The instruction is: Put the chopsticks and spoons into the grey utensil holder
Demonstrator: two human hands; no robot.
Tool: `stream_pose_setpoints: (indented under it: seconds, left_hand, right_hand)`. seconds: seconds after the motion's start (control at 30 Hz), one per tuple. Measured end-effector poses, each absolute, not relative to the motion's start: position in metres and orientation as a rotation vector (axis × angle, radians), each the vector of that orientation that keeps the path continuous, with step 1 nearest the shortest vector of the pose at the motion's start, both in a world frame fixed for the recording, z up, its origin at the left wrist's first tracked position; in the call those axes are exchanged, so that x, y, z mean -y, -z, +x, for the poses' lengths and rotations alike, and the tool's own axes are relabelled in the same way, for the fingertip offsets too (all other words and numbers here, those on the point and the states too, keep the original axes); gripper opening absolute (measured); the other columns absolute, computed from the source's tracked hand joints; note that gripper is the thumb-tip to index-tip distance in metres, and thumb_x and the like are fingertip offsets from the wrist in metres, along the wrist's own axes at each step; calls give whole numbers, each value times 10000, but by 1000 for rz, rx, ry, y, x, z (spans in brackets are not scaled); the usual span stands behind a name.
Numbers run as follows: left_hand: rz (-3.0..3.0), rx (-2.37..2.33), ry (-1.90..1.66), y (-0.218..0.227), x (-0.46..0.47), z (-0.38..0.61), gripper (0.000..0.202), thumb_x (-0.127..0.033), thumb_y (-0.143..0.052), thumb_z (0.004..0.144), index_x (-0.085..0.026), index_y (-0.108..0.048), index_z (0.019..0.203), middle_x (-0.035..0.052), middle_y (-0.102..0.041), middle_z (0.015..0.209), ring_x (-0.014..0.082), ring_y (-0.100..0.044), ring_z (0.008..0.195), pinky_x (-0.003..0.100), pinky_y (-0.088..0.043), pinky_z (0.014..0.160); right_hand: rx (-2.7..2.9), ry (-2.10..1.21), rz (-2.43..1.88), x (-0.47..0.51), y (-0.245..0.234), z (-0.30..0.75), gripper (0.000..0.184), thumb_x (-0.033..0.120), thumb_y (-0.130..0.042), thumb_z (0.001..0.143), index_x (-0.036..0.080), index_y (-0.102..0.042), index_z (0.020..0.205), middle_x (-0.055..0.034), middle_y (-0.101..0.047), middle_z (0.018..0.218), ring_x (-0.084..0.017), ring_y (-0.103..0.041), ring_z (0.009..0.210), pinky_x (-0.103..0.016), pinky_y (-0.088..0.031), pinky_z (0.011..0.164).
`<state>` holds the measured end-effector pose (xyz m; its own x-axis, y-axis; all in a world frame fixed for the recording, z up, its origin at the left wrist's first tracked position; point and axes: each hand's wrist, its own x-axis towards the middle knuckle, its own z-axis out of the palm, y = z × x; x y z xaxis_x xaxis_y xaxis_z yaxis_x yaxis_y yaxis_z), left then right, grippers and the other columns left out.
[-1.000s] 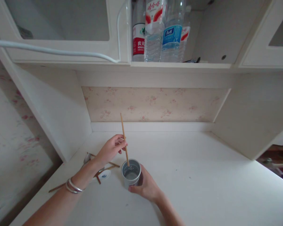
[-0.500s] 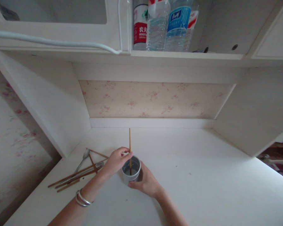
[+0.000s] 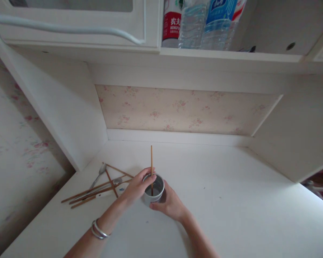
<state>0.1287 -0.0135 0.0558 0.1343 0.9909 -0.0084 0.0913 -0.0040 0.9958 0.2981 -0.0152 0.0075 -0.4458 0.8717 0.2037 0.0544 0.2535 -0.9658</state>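
A grey cup (image 3: 148, 201) stands on the white desktop in the middle of the head view. My right hand (image 3: 169, 203) is closed round its right side, the thumb across the front. A single wooden chopstick (image 3: 151, 157) stands nearly upright with its lower end inside the cup. My left hand (image 3: 140, 184) pinches the chopstick at the cup's rim. Left of my left hand lies a loose pile of several chopsticks (image 3: 82, 194), with a metal spoon (image 3: 102, 168) and a second spoon (image 3: 117, 181) among them. A white ceramic-looking piece (image 3: 104, 193) shows partly under the pile.
Plastic bottles (image 3: 192, 27) stand on a shelf of the cabinet overhead. A pale cable (image 3: 70, 28) runs across the cabinet door. Side panels (image 3: 54, 104) flank the desktop (image 3: 218, 229), and a floral back wall (image 3: 177, 111) closes it behind.
The camera view has shifted, so the scene sits slightly right and higher. My left hand now grips the chopstick closer over the rim. My right hand keeps its hold on the cup.
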Motion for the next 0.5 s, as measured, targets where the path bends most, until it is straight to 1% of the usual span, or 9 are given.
stream_pose_setpoints:
  seconds: [0.07, 0.1, 0.17, 0.2, 0.23, 0.27, 0.37, 0.43, 0.5]
  left_hand:
    - [1287, -1061, -1084, -45, 21, 126, 656, -495, -670, 768, -213, -477, 1327, 93, -538, 1351, 252, -467, 1271, 348, -357, 1066]
    - [1262, -994, -1093, -38, 25, 124, 784, -495, -712, 731, -218, -393, 1392, 106, -493, 1395, 261, -436, 1300, 357, -343, 1081]
    - [1232, -869, -1115, -25, 31, 124, 1038, -469, -807, 628, -232, -238, 1464, 133, -421, 1446, 285, -402, 1326, 378, -336, 1091]
    - [1242, -828, -1128, -19, 32, 124, 1109, -439, -845, 579, -235, -214, 1468, 143, -414, 1447, 295, -403, 1323, 386, -337, 1090]
    - [1267, -807, -1138, -14, 33, 125, 1117, -404, -867, 550, -234, -236, 1456, 147, -435, 1426, 300, -420, 1307, 392, -342, 1084]
    - [1297, -804, -1145, -10, 32, 126, 1068, -372, -876, 542, -225, -295, 1426, 146, -479, 1383, 300, -452, 1276, 395, -355, 1070]
    - [1363, -832, -1149, -6, 30, 129, 837, -313, -857, 585, -195, -448, 1306, 126, -595, 1225, 281, -547, 1153, 399, -398, 1013]
    - [1361, -827, -1162, -7, 29, 129, 785, -302, -846, 602, -192, -469, 1282, 119, -611, 1193, 272, -566, 1117, 399, -413, 987]
    - [1362, -809, -1181, -7, 29, 128, 782, -286, -850, 594, -196, -476, 1274, 121, -602, 1208, 275, -559, 1127, 395, -415, 984]
  right_hand:
    - [1729, -1302, -822, 15, -7, 298, 796, 233, -801, 607, 251, -460, 1327, -90, -572, 1318, -281, -536, 1207, -467, -386, 1042]
    - [1732, -1305, -820, 15, -7, 299, 790, 236, -799, 613, 252, -460, 1327, -90, -571, 1320, -280, -533, 1210, -465, -387, 1042]
    - [1739, -1304, -835, 15, -8, 299, 781, 254, -803, 618, 244, -464, 1322, -100, -577, 1310, -286, -541, 1199, -463, -404, 1029]
    - [1742, -1303, -845, 16, -8, 298, 778, 267, -806, 617, 237, -470, 1317, -107, -582, 1301, -292, -548, 1188, -463, -416, 1018]
    - [1742, -1299, -851, 16, -8, 298, 773, 277, -808, 615, 230, -475, 1311, -115, -588, 1291, -298, -555, 1176, -463, -426, 1008]
    - [1741, -1296, -852, 16, -7, 297, 764, 281, -807, 616, 225, -480, 1305, -120, -594, 1281, -302, -563, 1165, -463, -435, 999]
    - [1744, -1292, -849, 18, -3, 296, 723, 252, -782, 632, 222, -489, 1292, -122, -606, 1257, -305, -575, 1148, -461, -444, 992]
    - [1754, -1281, -860, 19, 1, 299, 733, 214, -761, 634, 231, -476, 1310, -121, -582, 1288, -305, -554, 1180, -461, -433, 1008]
    - [1742, -1264, -873, 19, 4, 304, 799, 180, -732, 639, 259, -413, 1367, -111, -507, 1375, -296, -500, 1247, -460, -404, 1040]
